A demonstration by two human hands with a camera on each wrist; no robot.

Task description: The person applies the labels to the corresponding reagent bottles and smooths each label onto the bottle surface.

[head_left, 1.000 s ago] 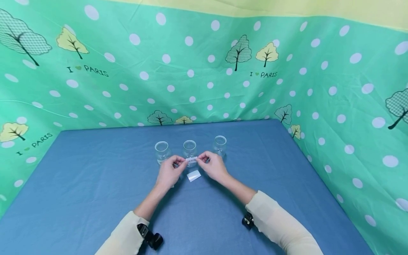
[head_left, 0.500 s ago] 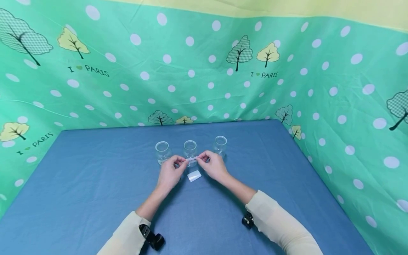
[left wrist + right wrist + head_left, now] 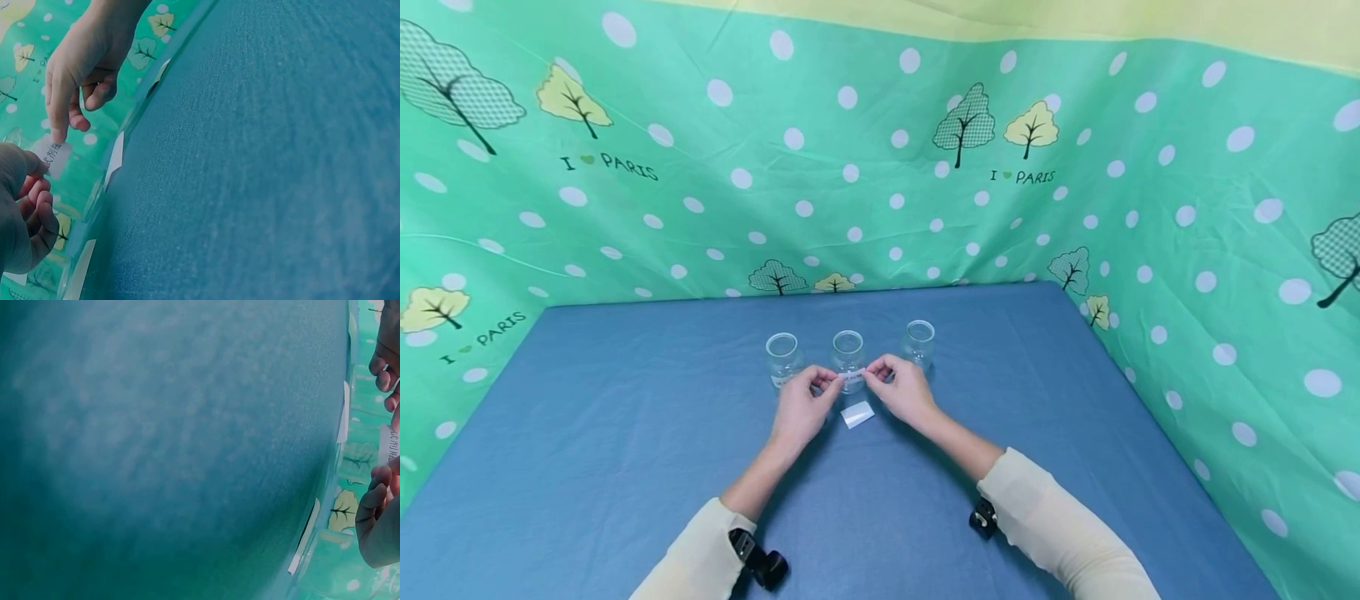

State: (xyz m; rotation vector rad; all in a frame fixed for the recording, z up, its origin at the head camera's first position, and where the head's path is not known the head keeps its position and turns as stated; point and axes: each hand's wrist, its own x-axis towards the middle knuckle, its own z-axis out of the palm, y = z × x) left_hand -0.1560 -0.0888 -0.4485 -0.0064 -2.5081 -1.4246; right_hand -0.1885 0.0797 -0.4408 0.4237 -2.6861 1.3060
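A: Item one, appearance?

B: One small rectangular label of white paper (image 3: pixel 852 377), bearing a line of dark printed characters along its length. In the head view it is tilting slightly, right end higher.

A: Location relative to the fingers?

B: It is stretching between two bare hands. The left hand (image 3: pixel 801 406) is pinching the left end with thumb and fingers; the right hand (image 3: pixel 904 392) is gripping the right end likewise. The printed middle is showing between them.

A: And behind it?

B: One clear, round-bodied glass jar with a wide circular mouth (image 3: pixel 847 343), standing upright. The label is crossing in front of its lower body; whether the two are touching, I cannot tell.

A: Companion pieces?

B: Two similar clear glass jars, one per side. The left-hand jar (image 3: pixel 783 357) is carrying a white strip low on its front; the right-hand jar (image 3: pixel 919 335) is standing partly behind the right hand.

A: Loose stock?

B: One flat, glossy white rectangular piece (image 3: pixel 857 414), lying on the blue cloth-covered worktop (image 3: pixel 880 517) just below the label. Behind everything, a green curtain with white dots (image 3: pixel 865 187) is hanging.
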